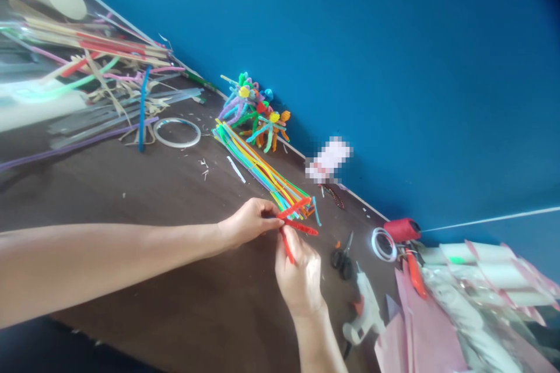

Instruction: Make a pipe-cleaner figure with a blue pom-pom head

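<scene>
Red pipe cleaners [301, 227], bent so that several ends stick out, are held between my two hands over the dark table. My left hand [251, 222] comes in from the left, with thumb and fingers pinched on them. From below, my right hand [300, 274] is closed on them too, and one red end lies across its fingers. Whether it is one twisted piece or more than one, I cannot tell. Just beyond my hands lies a bundle of multicoloured pipe cleaners [262, 166]. Small pipe-cleaner figures [256, 111] stand behind that bundle, against the blue wall.
Black-handled scissors [343, 259] and a white glue gun [365, 306] lie to the right. Pink sheets [420, 326], a red spool [401, 229] and plastic-wrapped rolls [481, 268] are farther right. A tape ring [177, 133] and piled sticks [100, 41] occupy the left.
</scene>
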The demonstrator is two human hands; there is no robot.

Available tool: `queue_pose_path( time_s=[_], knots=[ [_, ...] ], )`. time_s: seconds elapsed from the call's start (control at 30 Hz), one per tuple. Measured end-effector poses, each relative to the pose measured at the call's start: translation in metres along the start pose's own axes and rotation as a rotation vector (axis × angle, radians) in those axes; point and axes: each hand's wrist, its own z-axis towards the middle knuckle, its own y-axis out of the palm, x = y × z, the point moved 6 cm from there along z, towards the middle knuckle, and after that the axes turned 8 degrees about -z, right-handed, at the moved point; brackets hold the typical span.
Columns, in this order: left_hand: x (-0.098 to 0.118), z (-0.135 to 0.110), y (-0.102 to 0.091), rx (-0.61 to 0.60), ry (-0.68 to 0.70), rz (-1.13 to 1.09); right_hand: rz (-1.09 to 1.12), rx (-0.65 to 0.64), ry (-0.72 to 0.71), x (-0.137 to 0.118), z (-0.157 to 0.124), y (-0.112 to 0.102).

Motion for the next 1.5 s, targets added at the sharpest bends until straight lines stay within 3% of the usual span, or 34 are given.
queue_pose_path(
  time_s=[0.3, 0.5, 0.63, 0.83, 1.03, 1.23, 1.5],
  knots=[
    [0.027, -0.005, -0.002, -0.031, 0.347, 0.441, 0.215, -0.009, 0.073, 0.011, -0.004, -0.003],
    [0.028, -0.005, 0.004, -0.166, 0.448, 0.492, 0.13, 0.036, 0.059, 0.014, 0.001, -0.017],
    [0.022, -0.001, 0.006, -0.262, 0.391, 0.346, 0.331, 0.001, 0.112, 0.025, 0.004, -0.017],
    [0.017, -0.005, 0.015, -0.498, 0.224, 0.271, 0.945, -0.335, 0.422, 0.044, -0.003, 0.022],
    [0.019, -0.009, 0.014, -0.597, 0.103, 0.205, 1.477, -0.385, 0.677, 0.042, -0.012, 0.039],
    [0.015, -0.006, 0.013, -0.501, 0.052, 0.083, 1.699, -0.349, 0.796, 0.039, -0.014, 0.049],
    [0.005, -0.004, 0.013, -0.347, -0.122, -0.214, 1.725, -0.166, 0.702, 0.039, -0.007, 0.045]
  ],
)
